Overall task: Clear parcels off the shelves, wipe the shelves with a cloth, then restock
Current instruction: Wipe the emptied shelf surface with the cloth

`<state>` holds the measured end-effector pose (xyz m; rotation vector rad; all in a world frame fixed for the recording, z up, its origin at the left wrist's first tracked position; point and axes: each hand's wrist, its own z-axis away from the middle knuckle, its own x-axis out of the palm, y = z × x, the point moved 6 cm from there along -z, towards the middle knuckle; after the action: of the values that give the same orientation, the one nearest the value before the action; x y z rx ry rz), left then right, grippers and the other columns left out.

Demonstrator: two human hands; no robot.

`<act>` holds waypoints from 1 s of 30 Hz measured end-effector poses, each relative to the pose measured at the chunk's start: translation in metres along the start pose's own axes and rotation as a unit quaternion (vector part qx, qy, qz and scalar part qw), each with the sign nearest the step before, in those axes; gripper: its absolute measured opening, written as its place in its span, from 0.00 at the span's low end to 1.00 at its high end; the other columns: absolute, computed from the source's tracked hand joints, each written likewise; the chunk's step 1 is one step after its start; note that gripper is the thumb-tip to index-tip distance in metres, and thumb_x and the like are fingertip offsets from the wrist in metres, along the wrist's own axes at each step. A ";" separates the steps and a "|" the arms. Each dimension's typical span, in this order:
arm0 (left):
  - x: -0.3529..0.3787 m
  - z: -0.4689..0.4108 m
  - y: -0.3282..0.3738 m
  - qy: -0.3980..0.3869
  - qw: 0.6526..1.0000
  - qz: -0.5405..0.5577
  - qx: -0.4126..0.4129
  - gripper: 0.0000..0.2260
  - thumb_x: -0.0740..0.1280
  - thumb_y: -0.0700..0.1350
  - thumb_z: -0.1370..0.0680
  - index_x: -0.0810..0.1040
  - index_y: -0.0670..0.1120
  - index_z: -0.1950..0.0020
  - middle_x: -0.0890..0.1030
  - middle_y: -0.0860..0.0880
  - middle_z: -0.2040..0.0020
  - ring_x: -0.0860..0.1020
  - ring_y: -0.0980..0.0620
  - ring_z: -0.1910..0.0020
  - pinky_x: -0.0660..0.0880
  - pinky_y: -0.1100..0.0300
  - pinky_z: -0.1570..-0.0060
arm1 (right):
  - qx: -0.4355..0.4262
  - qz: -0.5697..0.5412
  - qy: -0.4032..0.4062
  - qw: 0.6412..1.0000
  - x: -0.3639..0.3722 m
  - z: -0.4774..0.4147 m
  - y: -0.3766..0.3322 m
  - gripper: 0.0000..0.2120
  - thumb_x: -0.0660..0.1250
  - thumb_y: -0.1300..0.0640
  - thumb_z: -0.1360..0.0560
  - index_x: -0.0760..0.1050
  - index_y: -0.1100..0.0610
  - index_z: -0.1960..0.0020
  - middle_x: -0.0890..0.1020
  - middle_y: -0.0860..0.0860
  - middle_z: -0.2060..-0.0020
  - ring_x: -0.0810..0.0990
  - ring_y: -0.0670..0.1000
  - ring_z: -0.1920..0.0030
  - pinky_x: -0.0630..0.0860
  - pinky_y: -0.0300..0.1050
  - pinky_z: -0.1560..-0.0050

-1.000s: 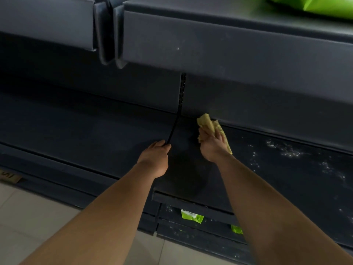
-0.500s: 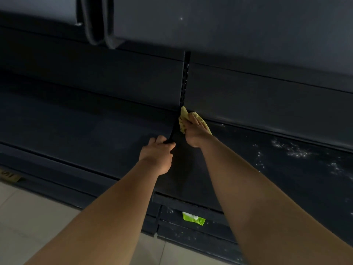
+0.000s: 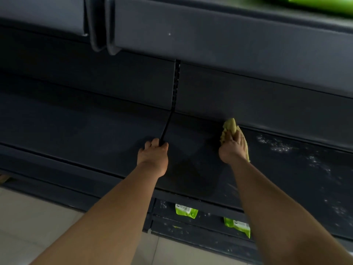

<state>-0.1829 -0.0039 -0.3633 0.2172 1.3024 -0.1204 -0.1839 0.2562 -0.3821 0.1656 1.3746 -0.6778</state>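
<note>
right hand (image 3: 232, 148): fingers curled tight around a yellow cloth (image 3: 230, 125), pressing it onto the shelf.
cloth: bunched up. It sticks out past the fingertips and touches the corner where the shelf meets the back panel (image 3: 267, 96).
left hand (image 3: 152, 155): knuckles up, fingers curled, planted at the near end of the dark seam (image 3: 166, 129) between two shelf boards. Can't tell if it grips an edge there or just rests.
shelf (image 3: 86, 134): dark grey, bare of parcels. Both forearms reach in over its front lip.
dust (image 3: 277, 147): white specks scattered on the shelf to the right of the cloth. The board to the left of the cloth looks clean.
upper shelf (image 3: 219, 39): overhangs the work area, with a blurred green parcel (image 3: 315, 2) on top at the frame edge.
lower shelf (image 3: 206, 219): two green packs, one (image 3: 186, 210) between the arms and another (image 3: 237, 225) half hidden by the right forearm, with specks around them.
floor (image 3: 28, 226): pale tiles, lower left.
</note>
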 end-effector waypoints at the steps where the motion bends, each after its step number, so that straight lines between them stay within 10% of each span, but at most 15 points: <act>1: 0.001 0.004 0.000 0.002 1.000 0.001 0.002 0.26 0.61 0.45 0.20 0.55 0.51 0.23 0.57 0.46 0.26 0.60 0.43 0.29 0.66 0.48 0.33 | 0.000 -0.002 -0.001 1.000 0.004 0.008 0.000 0.35 0.55 0.59 0.24 0.43 0.50 0.21 0.38 0.53 0.23 0.38 0.54 0.23 0.38 0.50 0.24; 11: 0.010 0.053 0.013 -0.013 0.999 0.032 0.023 0.24 0.60 0.43 0.20 0.60 0.51 0.25 0.57 0.47 0.25 0.60 0.44 0.29 0.67 0.49 0.34 | -0.144 0.021 -0.020 0.989 0.041 0.113 -0.023 0.28 0.49 0.48 0.19 0.43 0.44 0.22 0.40 0.50 0.22 0.40 0.54 0.23 0.39 0.50 0.24; 21: 0.012 0.076 0.000 -0.033 0.997 0.066 0.029 0.20 0.58 0.42 0.18 0.63 0.46 0.26 0.57 0.52 0.24 0.61 0.47 0.28 0.67 0.53 0.33 | 0.004 -0.008 -0.027 1.000 0.007 0.125 0.055 0.32 0.53 0.56 0.22 0.44 0.48 0.21 0.38 0.52 0.22 0.38 0.54 0.23 0.40 0.54 0.24; 30: 0.014 0.089 -0.004 -0.053 0.994 0.081 0.041 0.20 0.57 0.43 0.18 0.64 0.45 0.26 0.58 0.51 0.24 0.60 0.45 0.28 0.65 0.53 0.31 | -0.204 0.047 -0.048 0.977 0.051 0.157 -0.048 0.27 0.48 0.49 0.18 0.45 0.49 0.21 0.40 0.49 0.22 0.38 0.55 0.23 0.38 0.55 0.24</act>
<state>-0.0965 -0.0272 -0.3549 0.3814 1.1703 -0.0473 -0.0749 0.1239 -0.3831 -0.1272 1.3734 -0.3099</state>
